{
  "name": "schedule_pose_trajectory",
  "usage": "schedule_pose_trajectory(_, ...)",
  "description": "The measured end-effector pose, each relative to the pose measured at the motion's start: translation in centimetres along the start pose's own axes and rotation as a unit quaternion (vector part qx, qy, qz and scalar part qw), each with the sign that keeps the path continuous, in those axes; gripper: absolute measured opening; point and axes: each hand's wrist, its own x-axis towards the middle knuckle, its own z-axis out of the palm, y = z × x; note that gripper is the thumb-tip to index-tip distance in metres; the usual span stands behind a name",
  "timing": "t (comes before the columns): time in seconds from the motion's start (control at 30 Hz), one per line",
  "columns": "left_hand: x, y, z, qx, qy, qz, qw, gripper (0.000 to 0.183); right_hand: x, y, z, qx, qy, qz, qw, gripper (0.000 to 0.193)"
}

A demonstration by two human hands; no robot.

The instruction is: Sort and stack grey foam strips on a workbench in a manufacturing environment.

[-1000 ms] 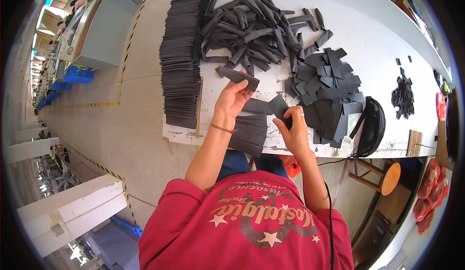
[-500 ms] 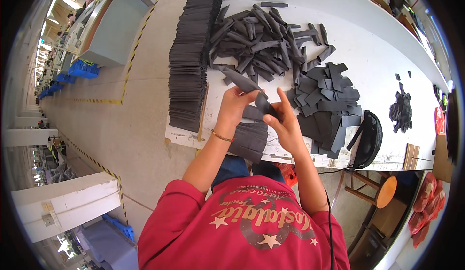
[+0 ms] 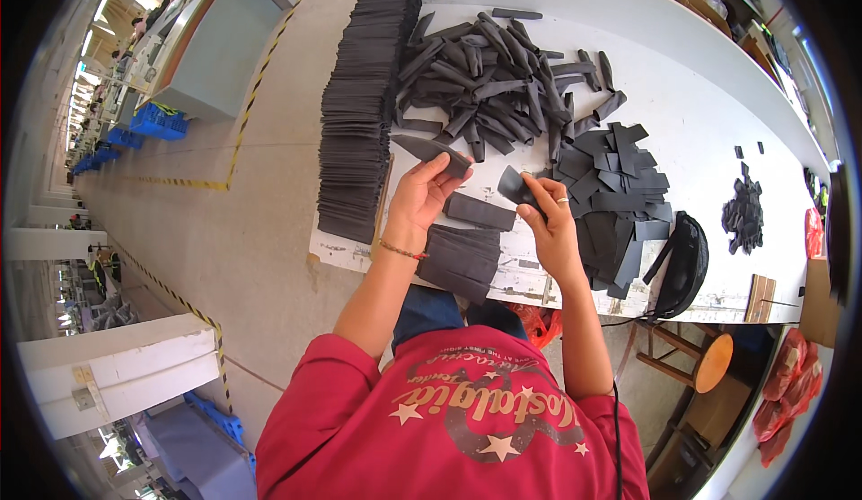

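Observation:
Between the fingers of my left hand (image 3: 424, 197) is a dark fabric sleeve (image 3: 426, 149), its narrow end pointing up and left. My right hand (image 3: 555, 235) pinches a dark, bent flat piece (image 3: 514, 185) between thumb and fingers. A gap separates the two pieces. Just below my hands, a single dark strip (image 3: 480, 212) lies above a fanned stack of dark fabric pieces (image 3: 460, 262) at the table's near edge. Beyond my hands spreads a heap of rolled dark sleeves (image 3: 494, 83). To the right of my right hand lies a pile of flat dark rectangles (image 3: 611, 195).
A long, tall row of stacked dark pieces (image 3: 364, 114) lines the left side of the white table (image 3: 700, 141). Farther right are a black mesh pouch (image 3: 684, 267) and a small heap of dark scraps (image 3: 743, 213). A wooden stool (image 3: 712, 361) stands below the right edge.
My hands have moved apart, the left going slightly up with the sleeve and the right drawing right with the flat piece. The two pieces were together before.

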Motion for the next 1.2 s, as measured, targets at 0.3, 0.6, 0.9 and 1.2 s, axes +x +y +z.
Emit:
schedule_pose_trajectory(0.3,0.0,-0.4,0.4,-0.039,0.03,-0.054,0.997,0.016,0.5,-2.6,1.5,-0.197,0.028,-0.187,0.962,0.041)
schedule_pose_trajectory(0.6,-1.2,-1.5,0.4,-0.014,0.0,-0.082,0.997,0.015,1.3,-1.1,3.0,0.134,-0.069,0.022,0.988,0.037)
schedule_pose_trajectory(0.9,-0.7,0.3,0.1,-0.061,0.058,-0.037,0.996,0.02,0.3,-1.6,0.1,-0.024,-0.002,-0.043,0.999,0.039)
schedule_pose_trajectory(1.2,-0.5,0.0,0.4,-0.043,0.03,-0.061,0.997,0.02,1.3,-3.3,0.2,-0.254,0.043,-0.195,0.946,0.034)
